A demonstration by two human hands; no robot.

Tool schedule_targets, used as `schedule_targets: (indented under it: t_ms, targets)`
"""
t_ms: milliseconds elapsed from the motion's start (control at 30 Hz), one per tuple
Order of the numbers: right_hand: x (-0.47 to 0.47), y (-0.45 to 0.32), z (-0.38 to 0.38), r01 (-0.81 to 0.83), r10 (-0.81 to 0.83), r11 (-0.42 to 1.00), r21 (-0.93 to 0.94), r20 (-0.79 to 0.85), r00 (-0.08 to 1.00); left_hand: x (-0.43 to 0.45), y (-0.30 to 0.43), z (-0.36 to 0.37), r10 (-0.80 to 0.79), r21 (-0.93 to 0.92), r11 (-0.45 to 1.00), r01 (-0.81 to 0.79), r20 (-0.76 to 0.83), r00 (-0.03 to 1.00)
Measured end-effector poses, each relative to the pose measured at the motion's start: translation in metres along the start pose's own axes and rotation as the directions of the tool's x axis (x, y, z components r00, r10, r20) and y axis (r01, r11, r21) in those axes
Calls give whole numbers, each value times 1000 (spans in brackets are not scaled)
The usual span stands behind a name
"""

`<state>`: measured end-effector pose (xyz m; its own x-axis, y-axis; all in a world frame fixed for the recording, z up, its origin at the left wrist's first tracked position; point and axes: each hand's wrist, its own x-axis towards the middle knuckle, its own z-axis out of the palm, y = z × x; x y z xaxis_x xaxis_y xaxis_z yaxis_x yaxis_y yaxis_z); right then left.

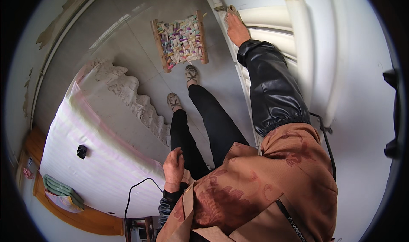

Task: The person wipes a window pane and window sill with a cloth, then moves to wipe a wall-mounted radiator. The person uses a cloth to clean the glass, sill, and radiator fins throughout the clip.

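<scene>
My right hand (237, 30) reaches out to the far end of a white radiator (268, 18) and presses a folded beige cloth (233, 10) there, close to the pipe fitting. The fingers lie over the cloth. A black glossy sleeve cover runs along that forearm. My left hand (173, 169) hangs in front of my body beside the bed's edge, its fingers loosely curled. Its palm is turned out of sight, and no object shows in it.
A low stool (181, 39) with wooden bars and a woven fabric-strip seat stands beyond my shoes on the tiled floor (140, 63). Left is a bed (105, 175) with a lace skirt (140, 104), a small black object (81, 152) and a folded green blanket (60, 189). A black cable (129, 194) loops nearby.
</scene>
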<state>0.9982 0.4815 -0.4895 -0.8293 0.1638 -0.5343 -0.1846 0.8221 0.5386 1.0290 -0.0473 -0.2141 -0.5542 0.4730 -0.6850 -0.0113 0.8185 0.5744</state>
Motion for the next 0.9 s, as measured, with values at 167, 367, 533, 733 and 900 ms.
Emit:
schedule_targets:
  t_ms: [167,367,533,733,900]
  targets:
    - [76,-25,42,48,-52,998,31,146,988,20,-4,22,-82,-13,996,83,36,996]
    - [125,-45,63,-191,170,947,258,99,980,38,-5,36,-114,-36,993,116,57,992]
    - [140,-39,60,-217,154,896,387,188,970,42,-1,29,-114,-36,993,116,47,992]
    - [130,-36,67,-81,119,941,327,-98,988,45,-6,32,-137,-65,988,140,43,990]
    - [105,-46,65,188,33,855,484,-411,911,49,0,32,-73,-88,993,77,46,996]
